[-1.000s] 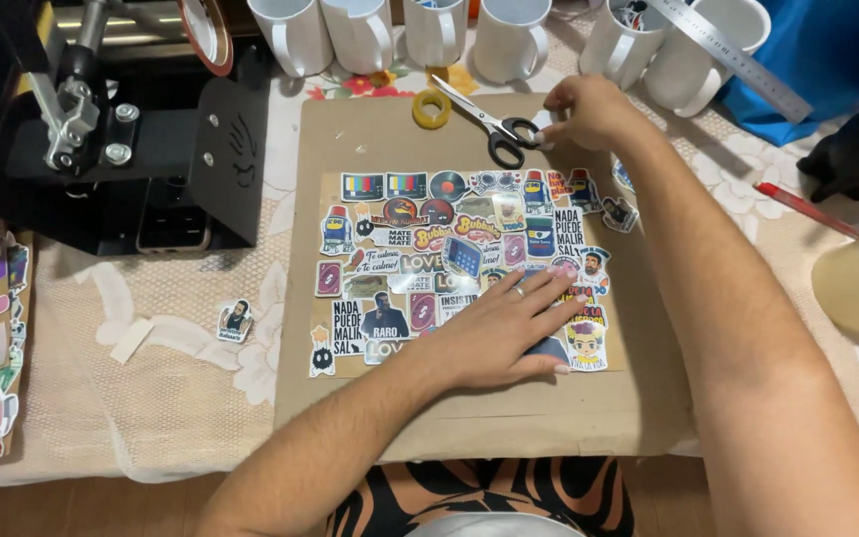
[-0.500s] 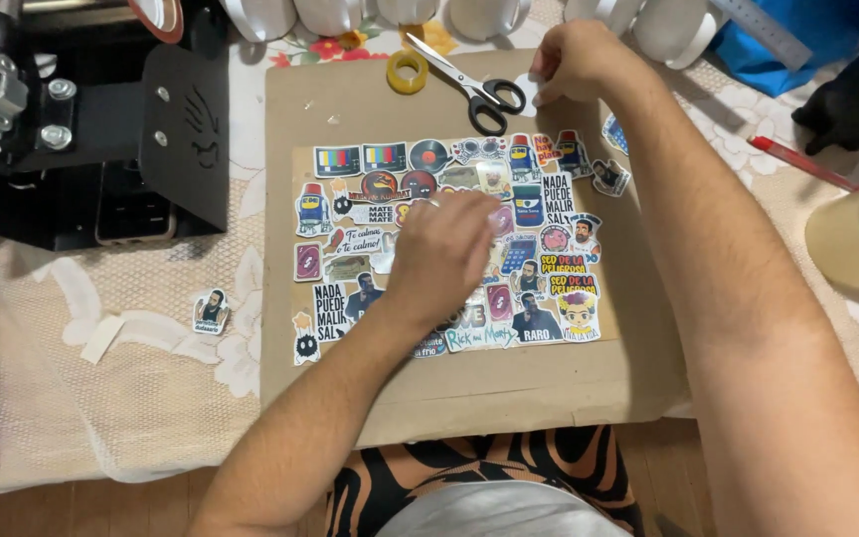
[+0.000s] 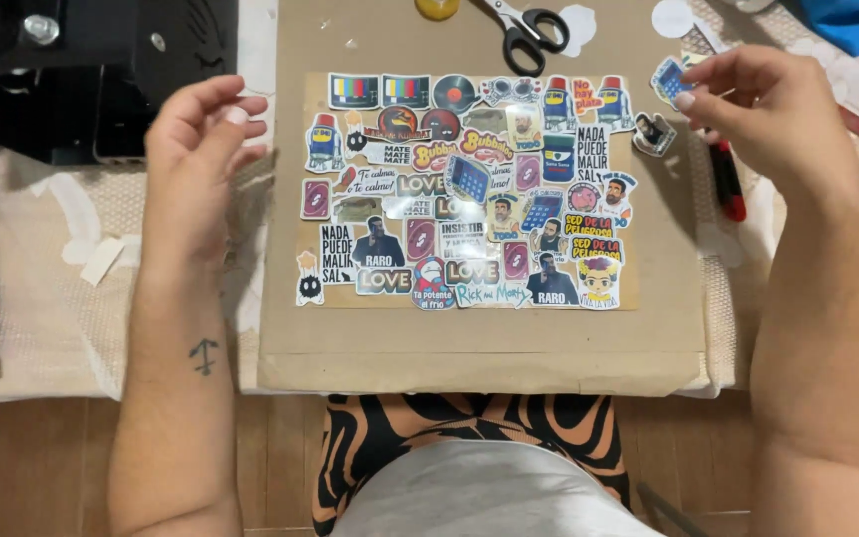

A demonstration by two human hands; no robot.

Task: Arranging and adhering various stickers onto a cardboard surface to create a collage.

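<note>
Scissors (image 3: 529, 30) above the right hand (image 3: 773, 114): blade tips cut by top edge. Yellow round thing (image 3: 437, 8) beside them: only lower part in frame. Small sticker (image 3: 668, 80) at right grip: fingertips cover its edge. Black machine (image 3: 91, 70) left of left hand (image 3: 196, 149): top cropped.

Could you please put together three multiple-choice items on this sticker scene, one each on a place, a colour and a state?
1. Where do the scissors lie?
A. above the sticker collage
B. below it
C. on the black machine

2. What colour are the scissors' handles?
A. red
B. black
C. yellow

3. What is the left hand doing?
A. pressing the stickers
B. gripping the scissors
C. raised open, holding nothing

Answers: 1 A, they sit at the cardboard's top edge. 2 B, both loops are black. 3 C, it is beside the cardboard, fingers loosely curled; the right hand pinches a small sticker.
</note>
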